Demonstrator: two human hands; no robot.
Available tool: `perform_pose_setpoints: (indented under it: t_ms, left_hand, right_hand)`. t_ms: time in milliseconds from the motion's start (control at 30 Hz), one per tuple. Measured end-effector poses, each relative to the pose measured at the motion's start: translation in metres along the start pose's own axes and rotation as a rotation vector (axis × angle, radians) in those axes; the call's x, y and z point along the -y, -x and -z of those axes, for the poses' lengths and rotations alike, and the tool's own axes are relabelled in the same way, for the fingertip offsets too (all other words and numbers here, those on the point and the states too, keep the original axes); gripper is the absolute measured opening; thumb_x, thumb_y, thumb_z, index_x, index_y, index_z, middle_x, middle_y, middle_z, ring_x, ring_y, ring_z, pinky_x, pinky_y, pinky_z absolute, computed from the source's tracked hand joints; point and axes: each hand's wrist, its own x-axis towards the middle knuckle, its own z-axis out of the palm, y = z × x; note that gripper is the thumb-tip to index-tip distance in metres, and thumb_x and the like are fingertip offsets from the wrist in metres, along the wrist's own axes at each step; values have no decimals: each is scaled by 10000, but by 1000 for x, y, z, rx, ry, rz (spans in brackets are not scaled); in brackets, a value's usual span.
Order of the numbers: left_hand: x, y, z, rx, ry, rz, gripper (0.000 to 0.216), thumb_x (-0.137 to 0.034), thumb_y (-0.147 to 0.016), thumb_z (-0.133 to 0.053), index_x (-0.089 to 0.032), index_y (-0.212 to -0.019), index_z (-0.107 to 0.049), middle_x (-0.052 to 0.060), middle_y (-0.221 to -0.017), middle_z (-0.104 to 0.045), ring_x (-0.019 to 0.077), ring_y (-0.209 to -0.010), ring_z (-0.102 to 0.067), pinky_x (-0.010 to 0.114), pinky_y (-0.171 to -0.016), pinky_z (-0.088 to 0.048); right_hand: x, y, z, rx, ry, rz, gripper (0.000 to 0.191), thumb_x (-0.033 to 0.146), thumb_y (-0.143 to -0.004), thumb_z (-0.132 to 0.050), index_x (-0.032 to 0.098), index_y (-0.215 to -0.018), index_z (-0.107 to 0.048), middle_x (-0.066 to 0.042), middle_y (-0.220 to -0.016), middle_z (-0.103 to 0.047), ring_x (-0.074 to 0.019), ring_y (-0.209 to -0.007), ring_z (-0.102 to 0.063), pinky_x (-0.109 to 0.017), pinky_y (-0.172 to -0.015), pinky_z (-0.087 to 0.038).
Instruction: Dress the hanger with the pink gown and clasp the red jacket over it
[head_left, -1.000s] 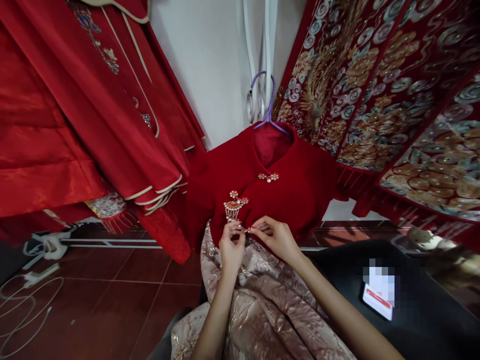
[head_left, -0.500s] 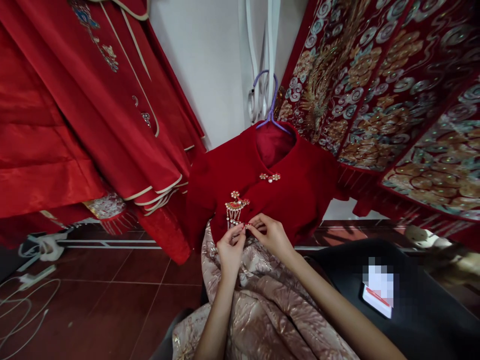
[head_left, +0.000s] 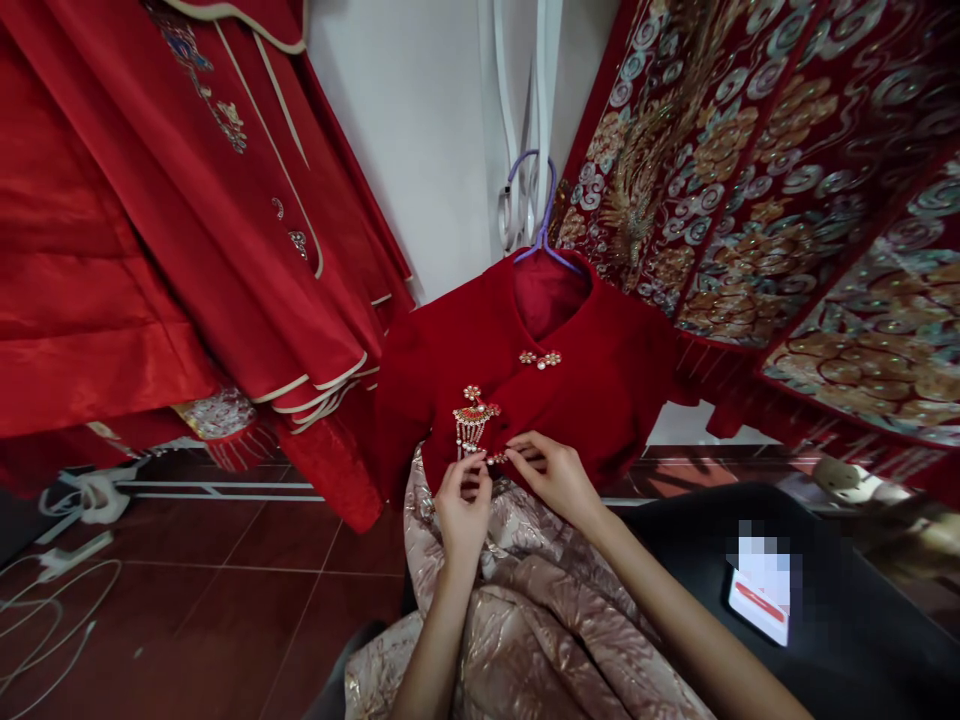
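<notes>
**Fastening a red jacket's lowest clasp**

Hanging all around are red garments: plain satin robes (head_left: pixel 187 250) on the left with cream piping, and heavily embroidered panels (head_left: pixel 765 200) of gold and silver scrollwork on the right. Between them, against the white wall, a short red jacket (head_left: pixel 600 380) hangs on a purple hanger (head_left: pixel 536 215), with a pale brocade skirt (head_left: pixel 525 620) falling from under it toward the person. A black surface (head_left: pixel 862 620) at the right carries a small card, and white cables (head_left: pixel 52 600) trail across the tiled floor (head_left: pixel 225 600) at the left.

On the jacket front, a small gold clasp (head_left: pixel 539 358) sits closed below the collar, and a beaded fan-shaped ornament (head_left: pixel 474 415) with dangling strands hangs lower down. Just below it, both hands meet at the jacket's hem. The left hand (head_left: pixel 463 505) has its fingers curled in, pinching the edge of the cloth by the lowest fastening (head_left: pixel 496 459); the right hand (head_left: pixel 559 478) pinches the other half of that fastening from the opposite side, fingertips nearly touching the left's.

My worry is the ornament: its strands hang right over the left fingers, and a careless tug could snag or break them. Pulling hard on the hem could also slide the jacket off its hanger.
</notes>
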Motion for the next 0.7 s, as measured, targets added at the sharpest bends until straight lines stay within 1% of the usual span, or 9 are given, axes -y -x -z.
perform_pose_setpoints:
  t_ms: [100, 167, 233, 333, 433, 500, 600, 700]
  left_hand:
    - [-3, -1, 4, -128, -46, -22, 161, -269, -836, -592, -176, -952, -654, 68, -935, -668, 136, -753, -624, 208, -602, -507]
    - [-2, -3, 6, -132, -61, -37, 138, -276, -830, -608, -171, -915, -639, 58, -889, -647, 132, -735, -605, 198, -581, -499]
    - [-2, -3, 5, -75, -97, -70, 131, -262, -835, -607, -174, -923, -649, 58, -900, -631, 134, -748, -600, 196, -577, -503]
    - [-1, -2, 5, 43, -156, -133, 191, -238, -864, -574, -206, -1022, -676, 72, -990, -617, 154, -848, -614, 213, -614, -530]
    - [0, -2, 6, 113, -252, -210, 252, -242, -885, -561, -253, -1107, -680, 73, -1035, -629, 185, -961, -615, 275, -740, -554]
    - [1, -2, 8, 143, -290, -237, 249, -258, -888, -572, -258, -1112, -681, 70, -1044, -655, 195, -991, -621, 315, -818, -550]
    - [4, -5, 11, 206, -216, -188, 221, -278, -890, -583, -231, -1085, -678, 68, -1072, -693, 183, -972, -659, 309, -829, -559]
    - [7, -7, 12, 208, -109, -82, 179, -294, -865, -623, -200, -1005, -686, 62, -1007, -726, 169, -909, -692, 284, -813, -566]
  right_hand:
    - [4, 8, 16, -67, 4, -54, 198, 357, -901, -567, 202, -988, -655, -46, -912, -710, -156, -776, -695, -256, -662, -585]
    - [5, 11, 21, -95, 4, -82, 205, 370, -897, -569, 197, -966, -656, -47, -879, -705, -156, -743, -691, -256, -643, -582]
    - [6, 11, 20, -95, -1, -89, 205, 370, -896, -568, 194, -954, -656, -47, -870, -702, -156, -739, -688, -256, -641, -578]
    - [2, 12, 9, -67, 3, -64, 200, 355, -904, -556, 196, -964, -662, -50, -903, -694, -155, -785, -680, -251, -660, -572]
    - [-6, 13, -2, -29, -27, -31, 212, 324, -902, -559, 194, -1040, -652, -56, -953, -679, -155, -858, -667, -262, -725, -575]
    - [-12, 15, -7, -1, -62, -22, 234, 302, -896, -566, 191, -1089, -637, -62, -988, -675, -157, -902, -660, -278, -780, -575]
    - [-16, 16, -10, 16, -109, -31, 242, 287, -895, -564, 185, -1106, -625, -71, -1034, -676, -161, -939, -660, -295, -822, -571]
    - [-16, 16, -12, 10, -138, -52, 225, 287, -895, -565, 181, -1086, -622, -74, -1035, -682, -165, -948, -664, -304, -833, -568]
